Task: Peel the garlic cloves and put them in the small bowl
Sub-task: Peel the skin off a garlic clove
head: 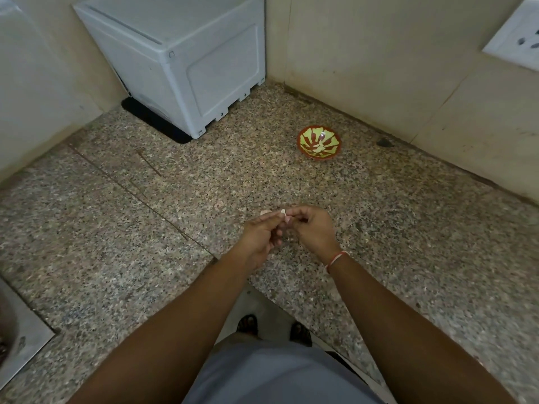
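Both hands, left [260,234] and right [313,228], pinching a garlic clove [283,212] above the speckled counter [145,228], small bowl [318,142] beyond.

One small bowl [318,142] stands on the granite surface [116,228]; two hands, left hand [259,237] and right hand [313,228]; one garlic clove [283,212]; one white appliance [180,59]; one wall socket [516,39].
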